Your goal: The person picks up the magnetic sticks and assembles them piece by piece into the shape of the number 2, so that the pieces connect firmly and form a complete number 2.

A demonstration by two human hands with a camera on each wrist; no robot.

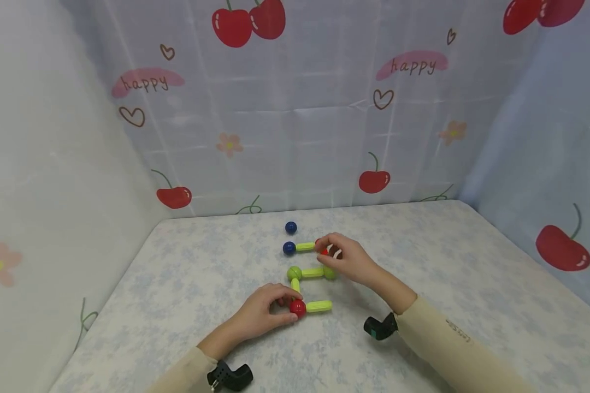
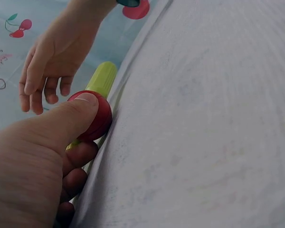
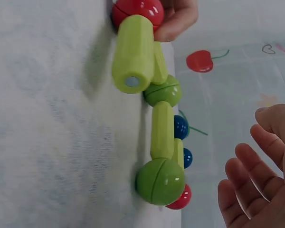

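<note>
My left hand (image 1: 263, 311) holds a glossy red ball (image 1: 298, 309) on the table, thumb on its near side in the left wrist view. A yellow-green rod (image 1: 319, 307) with a metal disc in its free end sticks out from that ball to the right. Another rod (image 1: 295, 285) links it to a green ball (image 1: 294, 273), and a third rod (image 1: 312, 272) runs on to a second green ball (image 1: 330, 272). Above that end hovers my right hand (image 1: 346, 256), fingers loosely bent and holding nothing. It partly covers red ball surfaces (image 3: 180, 197) behind it in the head view.
Farther back, a blue ball (image 1: 289, 248) joins a short yellow-green rod (image 1: 305, 246) that points toward the red. A loose blue ball (image 1: 291, 227) lies behind it. Printed curtains (image 1: 295, 136) enclose the pale mottled table (image 1: 177, 273) at the back and sides.
</note>
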